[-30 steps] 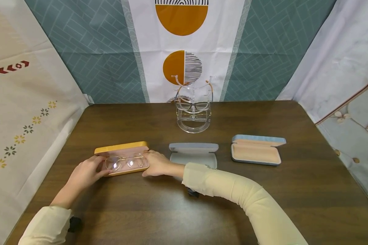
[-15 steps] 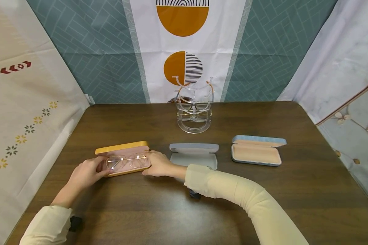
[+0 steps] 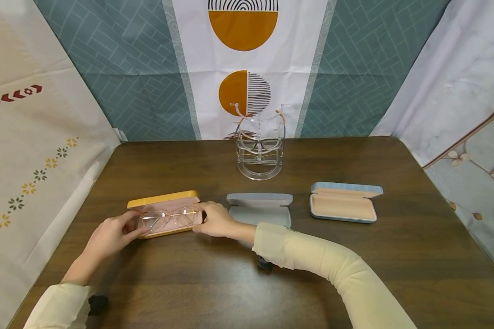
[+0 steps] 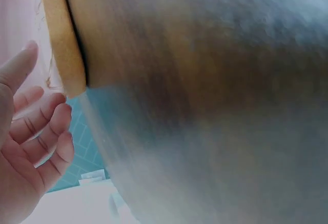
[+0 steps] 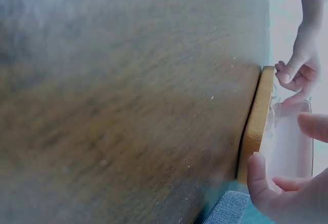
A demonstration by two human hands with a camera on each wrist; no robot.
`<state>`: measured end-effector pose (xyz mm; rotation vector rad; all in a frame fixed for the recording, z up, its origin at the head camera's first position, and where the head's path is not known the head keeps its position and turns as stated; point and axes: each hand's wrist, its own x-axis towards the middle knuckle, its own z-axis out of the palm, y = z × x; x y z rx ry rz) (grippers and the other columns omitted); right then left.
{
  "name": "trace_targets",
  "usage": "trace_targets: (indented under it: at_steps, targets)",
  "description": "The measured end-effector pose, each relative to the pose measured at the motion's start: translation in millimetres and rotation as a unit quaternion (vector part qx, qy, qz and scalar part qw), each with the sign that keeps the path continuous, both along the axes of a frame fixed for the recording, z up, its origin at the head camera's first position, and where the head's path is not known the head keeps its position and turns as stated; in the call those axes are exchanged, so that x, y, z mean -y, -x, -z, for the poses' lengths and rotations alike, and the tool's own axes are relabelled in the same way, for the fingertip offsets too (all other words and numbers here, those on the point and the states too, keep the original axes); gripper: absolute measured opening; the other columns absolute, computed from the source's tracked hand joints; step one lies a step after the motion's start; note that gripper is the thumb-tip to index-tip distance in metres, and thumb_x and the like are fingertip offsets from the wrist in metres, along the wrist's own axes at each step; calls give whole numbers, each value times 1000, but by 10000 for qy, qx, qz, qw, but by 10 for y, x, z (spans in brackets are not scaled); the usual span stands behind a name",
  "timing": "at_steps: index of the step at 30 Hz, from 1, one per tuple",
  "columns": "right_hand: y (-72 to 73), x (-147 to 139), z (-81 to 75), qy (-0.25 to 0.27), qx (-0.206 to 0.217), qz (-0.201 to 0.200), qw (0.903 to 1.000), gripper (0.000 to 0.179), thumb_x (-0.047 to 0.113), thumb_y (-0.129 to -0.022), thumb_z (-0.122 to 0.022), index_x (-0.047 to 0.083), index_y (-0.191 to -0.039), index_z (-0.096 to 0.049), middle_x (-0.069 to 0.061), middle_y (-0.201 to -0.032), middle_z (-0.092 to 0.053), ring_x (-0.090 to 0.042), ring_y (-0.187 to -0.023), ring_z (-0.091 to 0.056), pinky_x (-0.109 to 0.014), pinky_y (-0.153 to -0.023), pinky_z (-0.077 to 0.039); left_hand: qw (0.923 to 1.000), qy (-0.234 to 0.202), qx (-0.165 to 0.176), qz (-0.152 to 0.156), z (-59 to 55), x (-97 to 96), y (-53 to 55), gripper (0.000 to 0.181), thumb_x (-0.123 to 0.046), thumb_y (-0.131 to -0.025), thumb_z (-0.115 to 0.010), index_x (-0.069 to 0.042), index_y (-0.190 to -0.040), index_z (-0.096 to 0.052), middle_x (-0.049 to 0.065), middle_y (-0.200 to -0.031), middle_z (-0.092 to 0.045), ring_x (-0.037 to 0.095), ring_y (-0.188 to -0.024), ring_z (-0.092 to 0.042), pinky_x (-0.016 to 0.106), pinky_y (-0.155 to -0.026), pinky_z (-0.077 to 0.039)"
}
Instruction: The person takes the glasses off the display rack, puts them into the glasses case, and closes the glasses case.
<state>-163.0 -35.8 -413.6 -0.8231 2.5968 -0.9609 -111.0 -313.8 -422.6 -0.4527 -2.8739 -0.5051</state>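
Thin gold-framed eyeglasses lie in an open yellow eyeglass case with a pink lining, at the left of the table. At the case's left end is my left hand; in the left wrist view its thumb reaches over the case and its other fingers are loosely bent. My right hand is at the right end, thumb and forefinger spread apart. The right wrist view shows its thumb close to the case's front corner and a fingertip over the pink lining. Neither hand grips the eyeglasses.
A grey eyeglass case stands open in the middle, partly behind the right hand. Farther right is an open blue case with a beige lining. A clear display stand at the back carries dark-rimmed glasses.
The eyeglasses have shifted slightly to the right and settled in the yellow case. The right hand's thumb and forefinger have parted at the case's right end. The left hand has barely moved.
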Motion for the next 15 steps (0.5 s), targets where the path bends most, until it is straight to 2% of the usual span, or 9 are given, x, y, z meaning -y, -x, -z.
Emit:
trace_targets:
  at_steps: [3,10,15]
  targets:
    - [-12,-4,-1,307,267,239,9989,57,26,-79,-69,0,-126,-50,-10,-116,-57,-3,-72,-60,-16,-69,-44,9995,-155,-240,146,-16,12,-23,39,-19,-71,-77,-7,-104,-60,-13,-58,-47,0,-48,-37,22,-45,-33]
    - [-23,5,-38,691,765,734,9920,65,34,-86,-61,-3,-133,-37,-12,-122,-55,-7,-76,-63,-20,-68,-47,9940,-546,-792,527,-68,13,-37,41,-7,-64,-80,-5,-101,-63,-14,-60,-50,-1,-52,-42,16,-47,-36]
    - [5,16,-37,907,928,978,9867,67,38,-86,-59,-2,-134,-37,-12,-121,-55,-11,-81,-62,-24,-73,-48,9868,-1034,-1113,560,-129,8,-35,41,0,-61,-80,-3,-98,-65,-11,-62,-55,-1,-53,-47,12,-49,-38]
